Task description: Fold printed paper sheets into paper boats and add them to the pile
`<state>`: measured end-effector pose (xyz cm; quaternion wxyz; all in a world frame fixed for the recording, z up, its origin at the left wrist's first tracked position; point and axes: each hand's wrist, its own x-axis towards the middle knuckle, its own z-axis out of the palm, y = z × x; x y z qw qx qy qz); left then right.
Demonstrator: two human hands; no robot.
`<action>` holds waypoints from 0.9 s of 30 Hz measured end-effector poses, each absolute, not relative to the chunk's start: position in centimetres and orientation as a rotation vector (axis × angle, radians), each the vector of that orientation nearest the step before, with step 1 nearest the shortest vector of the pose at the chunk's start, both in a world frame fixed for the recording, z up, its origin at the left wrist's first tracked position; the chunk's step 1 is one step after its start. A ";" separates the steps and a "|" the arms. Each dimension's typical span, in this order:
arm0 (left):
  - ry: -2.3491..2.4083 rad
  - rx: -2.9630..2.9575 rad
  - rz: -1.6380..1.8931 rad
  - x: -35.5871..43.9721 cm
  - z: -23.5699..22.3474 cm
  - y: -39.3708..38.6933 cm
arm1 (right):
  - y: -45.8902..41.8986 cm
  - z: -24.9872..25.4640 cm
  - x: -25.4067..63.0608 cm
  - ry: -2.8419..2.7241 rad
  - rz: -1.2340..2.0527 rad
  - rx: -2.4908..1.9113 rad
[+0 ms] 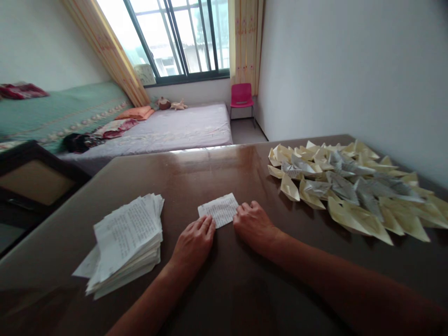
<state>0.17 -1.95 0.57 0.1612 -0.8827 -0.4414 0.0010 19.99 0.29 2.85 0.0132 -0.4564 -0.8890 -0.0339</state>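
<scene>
A small folded sheet of printed paper (pixel 220 210) lies on the brown tabletop before me. My left hand (pixel 196 235) is closed at its lower left corner, fingers together and pressed on the paper; the thumb is hidden. At the right edge, my right hand (pixel 252 224) has its fingers curled and closed on the paper. To the left of my hands stands an uneven stack of printed sheets (pixel 129 233). On the right side of the table are many folded paper boats (pixel 350 177), cream and greyish printed ones, set close together in rows.
The glossy brown table (pixel 196 172) reaches toward a bed (pixel 196 121) with pillows and soft toys. A pink chair (pixel 241 95) stands beneath the window by the curtain. A white wall (pixel 350 70) runs along the right, and a dark cabinet (pixel 38 186) is at the left.
</scene>
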 end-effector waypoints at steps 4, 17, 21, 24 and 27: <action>-1.213 -2.485 -0.094 0.2 0.7 -1.7 | 1.0 2.3 20.2 -2.712 -0.163 -1.406; -1.290 -2.528 -0.362 -1.4 0.1 0.1 | 2.1 1.3 20.8 -2.625 -0.107 -1.275; -1.314 -2.559 -0.408 -2.2 -0.4 0.6 | 3.2 1.0 21.7 -2.608 -0.111 -1.143; -1.336 -2.548 -0.365 -2.4 -0.7 0.7 | 3.6 1.0 22.2 -2.632 -0.120 -1.024; -1.388 -2.509 -0.304 -2.7 -0.6 0.8 | 3.5 1.1 22.1 -2.690 -0.129 -0.941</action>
